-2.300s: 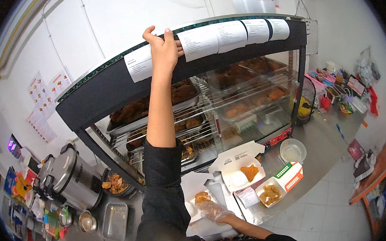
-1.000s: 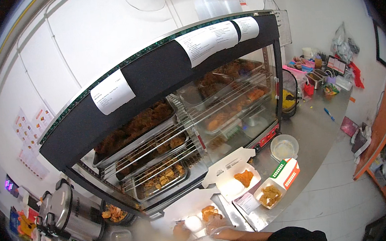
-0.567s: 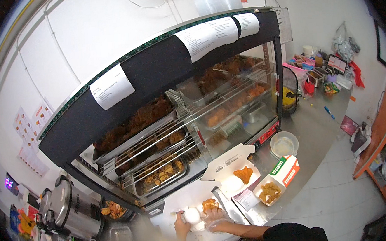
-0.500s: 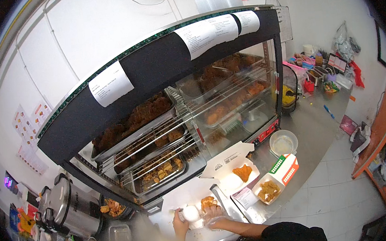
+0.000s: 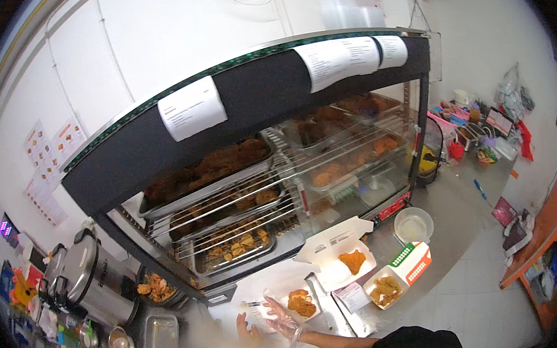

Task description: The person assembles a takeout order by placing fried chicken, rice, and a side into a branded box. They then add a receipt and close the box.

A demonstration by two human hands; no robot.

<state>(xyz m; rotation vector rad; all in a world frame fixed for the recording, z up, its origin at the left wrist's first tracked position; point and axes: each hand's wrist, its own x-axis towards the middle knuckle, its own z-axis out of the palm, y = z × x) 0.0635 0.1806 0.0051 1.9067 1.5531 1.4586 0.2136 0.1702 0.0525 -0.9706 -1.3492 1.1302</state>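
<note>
Right hand (image 5: 281,319) in the middle of it all, clad in a clear plastic glove, fingers well apart and pointing up and to the left, the forearm running in from the lower right out of a black sleeve (image 5: 423,344). Nothing can be made out in its grip! It's over the open white box (image 5: 270,280), just left of the golden fried piece (image 5: 301,304) lying inside; whether fingertips touch the box, I can't tell. And across on the left side, the left hand (image 5: 246,328), fingers raised and slightly bent by the box's near left part, its forearm a blur; whether it has hold of anything is unclear.

Now the print, and there's plenty! Up on the warming cabinet (image 5: 247,104), one white paper slip (image 5: 192,107) sits on the black front at the left, typed lines tiny; farther right, a wide paper strip (image 5: 338,63) and a smaller sheet (image 5: 392,51). Down on the table (image 5: 457,206), a printed card (image 5: 352,297) lies between a second open box (image 5: 339,234), its lid bearing small dark print, and a red-and-green patterned carton (image 5: 419,262). Over left, dark lettering runs along the steel pot (image 5: 100,279).
</note>
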